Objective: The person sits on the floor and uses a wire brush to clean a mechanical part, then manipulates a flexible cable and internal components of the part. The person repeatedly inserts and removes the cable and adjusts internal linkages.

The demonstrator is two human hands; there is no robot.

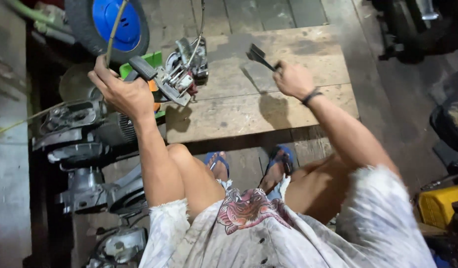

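Grey metal and black plastic make up the small engine part that the person's left hand grips by its black handle, lifted above the plywood surface. A thin cable rises from that fist toward the blue-hubbed wheel behind it. The right hand is clenched around a dark flat tool, also raised over the board, well apart from the engine part. Beside the left arm lie several worn engine housings on the floor. Both feet in blue sandals rest just below the board's near edge.
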